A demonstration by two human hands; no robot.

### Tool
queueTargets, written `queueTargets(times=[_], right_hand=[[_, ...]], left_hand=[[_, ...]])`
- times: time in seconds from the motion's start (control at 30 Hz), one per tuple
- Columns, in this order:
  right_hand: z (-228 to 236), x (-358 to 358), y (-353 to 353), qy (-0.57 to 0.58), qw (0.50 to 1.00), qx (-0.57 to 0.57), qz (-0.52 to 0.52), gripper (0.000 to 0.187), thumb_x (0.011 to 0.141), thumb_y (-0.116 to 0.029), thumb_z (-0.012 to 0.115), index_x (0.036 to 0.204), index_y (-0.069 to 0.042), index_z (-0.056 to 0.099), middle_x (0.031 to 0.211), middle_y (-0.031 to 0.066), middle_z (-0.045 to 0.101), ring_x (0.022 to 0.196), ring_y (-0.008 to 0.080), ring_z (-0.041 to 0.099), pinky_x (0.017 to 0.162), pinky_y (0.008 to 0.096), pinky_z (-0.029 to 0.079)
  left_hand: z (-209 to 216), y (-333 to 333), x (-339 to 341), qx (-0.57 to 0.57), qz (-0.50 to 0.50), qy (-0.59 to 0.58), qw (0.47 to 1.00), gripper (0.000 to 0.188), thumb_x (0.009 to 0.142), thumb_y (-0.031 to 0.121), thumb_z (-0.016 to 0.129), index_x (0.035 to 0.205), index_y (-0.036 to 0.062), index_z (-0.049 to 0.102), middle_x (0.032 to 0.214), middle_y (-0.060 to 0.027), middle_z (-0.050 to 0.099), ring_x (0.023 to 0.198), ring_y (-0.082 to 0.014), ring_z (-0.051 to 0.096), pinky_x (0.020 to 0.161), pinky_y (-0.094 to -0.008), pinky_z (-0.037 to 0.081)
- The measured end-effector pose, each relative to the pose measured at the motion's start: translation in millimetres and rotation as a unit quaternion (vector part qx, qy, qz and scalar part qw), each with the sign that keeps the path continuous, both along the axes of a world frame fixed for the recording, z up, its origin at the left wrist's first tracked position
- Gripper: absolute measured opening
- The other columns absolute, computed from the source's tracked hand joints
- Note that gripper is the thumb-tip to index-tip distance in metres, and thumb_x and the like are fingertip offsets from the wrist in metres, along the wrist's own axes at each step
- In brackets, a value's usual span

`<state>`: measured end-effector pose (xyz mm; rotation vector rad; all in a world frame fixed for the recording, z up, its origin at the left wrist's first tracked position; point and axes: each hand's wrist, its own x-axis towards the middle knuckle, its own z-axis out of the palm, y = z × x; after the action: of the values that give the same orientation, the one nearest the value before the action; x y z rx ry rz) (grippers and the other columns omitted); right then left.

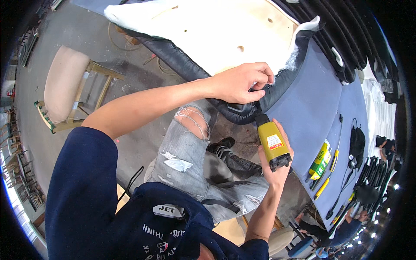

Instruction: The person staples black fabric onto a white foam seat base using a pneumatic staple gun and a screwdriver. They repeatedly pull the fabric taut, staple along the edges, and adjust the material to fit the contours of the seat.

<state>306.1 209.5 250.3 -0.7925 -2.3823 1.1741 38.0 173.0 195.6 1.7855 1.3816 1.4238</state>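
A pale wooden panel point(242, 30) with several holes lies with white padding point(134, 16) along its edge and a black leather-like cover point(177, 54) wrapped round it. My left hand point(240, 82) is closed at the near corner, fingers bent in a pinch on the cover's edge. My right hand point(277, 160) grips a yellow staple gun point(272, 138) with a black nose and back end. The nose points at the cover's near rim, just below my left hand. Whether it touches is hard to see.
A blue-topped table point(312, 104) carries a yellow-green package point(320, 160), a yellow-handled tool point(323, 187) and a black face mask point(356, 141). Black covers point(342, 30) are piled at upper right. A beige chair point(65, 82) stands left; another person point(346, 229) sits lower right.
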Motion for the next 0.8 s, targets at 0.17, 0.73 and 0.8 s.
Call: queueTargets(times=[0.17,0.73,0.8], right_hand=[[5,5,-4,-0.007,1.0,-0.019,-0.022,0.069,0.074,-0.011,0.074,0.14,0.005,0.059,0.136,0.0219,0.066,0.122,0.0313,0.068,0.107,0.0384,0.048],[29,-15,18,-0.049,0.996,-0.08,-0.011,0.059,0.079,-0.001,0.068,0.138,-0.001,0.062,0.107,0.0087,0.073,0.098,0.0142,0.067,0.093,0.0297,0.051],[31,-9,19,-0.039,0.998,-0.042,-0.012,0.059,0.081,0.0,0.069,0.139,-0.003,0.062,0.101,0.0045,0.074,0.093,0.0115,0.066,0.089,0.0285,0.052]], left_hand=[[2,2,0,-0.026,-0.011,-0.016,0.999,0.034,0.087,0.008,0.07,0.069,0.0041,0.042,0.119,-0.0126,0.063,0.102,-0.0246,0.064,0.079,-0.034,0.052],[3,1,4,0.013,0.058,0.018,0.998,0.029,0.081,0.009,0.075,0.069,0.0046,0.049,0.129,-0.0143,0.061,0.106,-0.0244,0.062,0.083,-0.0344,0.051],[4,6,2,0.033,0.051,0.021,0.998,0.027,0.08,0.009,0.074,0.069,0.0045,0.049,0.131,-0.0151,0.061,0.104,-0.0242,0.062,0.082,-0.0343,0.05]])
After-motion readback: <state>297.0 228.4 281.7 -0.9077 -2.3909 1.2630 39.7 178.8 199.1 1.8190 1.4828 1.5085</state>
